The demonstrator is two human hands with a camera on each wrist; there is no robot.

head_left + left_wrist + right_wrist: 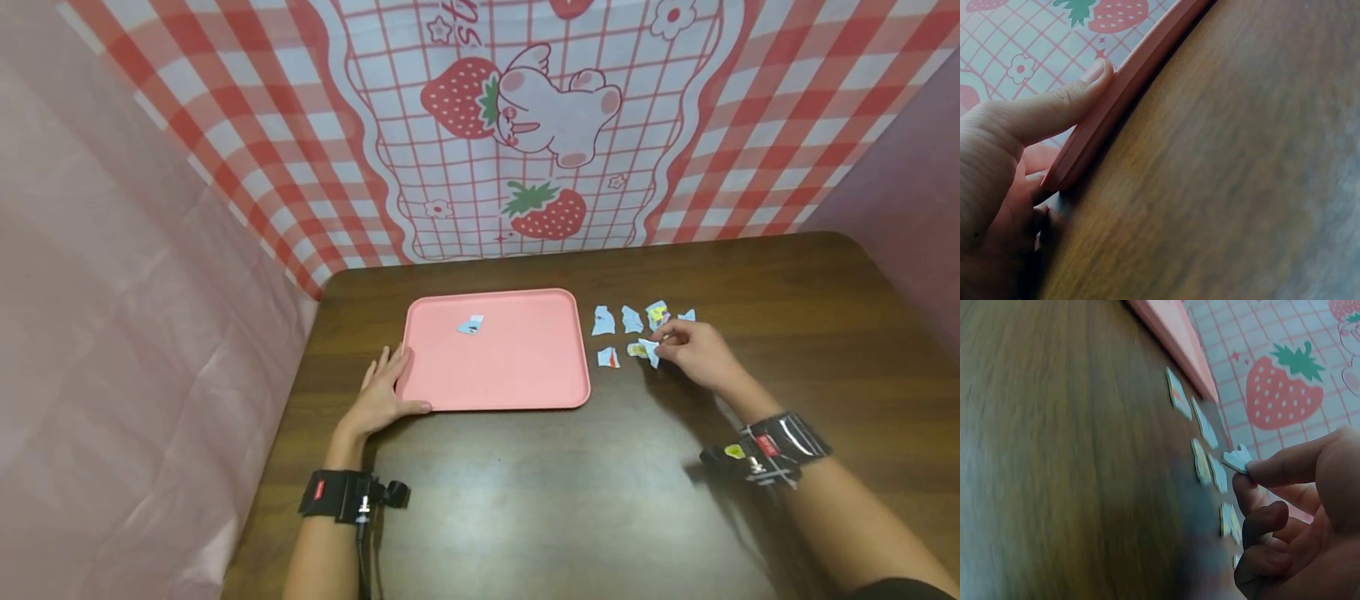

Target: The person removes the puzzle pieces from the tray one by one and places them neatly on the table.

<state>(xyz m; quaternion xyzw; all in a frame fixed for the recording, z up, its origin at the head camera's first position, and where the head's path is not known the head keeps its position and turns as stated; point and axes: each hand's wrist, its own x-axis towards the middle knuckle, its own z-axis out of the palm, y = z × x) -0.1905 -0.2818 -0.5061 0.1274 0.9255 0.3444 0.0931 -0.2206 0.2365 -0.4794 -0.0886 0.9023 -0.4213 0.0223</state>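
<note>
My left hand (380, 398) holds the near left corner of a pink tray (510, 367). Its thumb (1079, 97) lies along the tray's front rim, while the fingers are at the left side. One light-blue puzzle piece (471, 326) with a dark mark lies in the tray's upper left part. Right of the tray, my right hand (701, 354) pinches another pale puzzle piece (1236, 459) between thumb and index finger, raised above the table. Below that hand lies a yellow-marked piece (636, 350), partly covered in the head view by the held one.
Several more pieces lie in two rows beside the tray, among them a red-marked piece (608, 357) and a yellow one (657, 315). They rest on a brown wooden table (517, 492). A strawberry-print cloth (525, 133) hangs behind its far edge.
</note>
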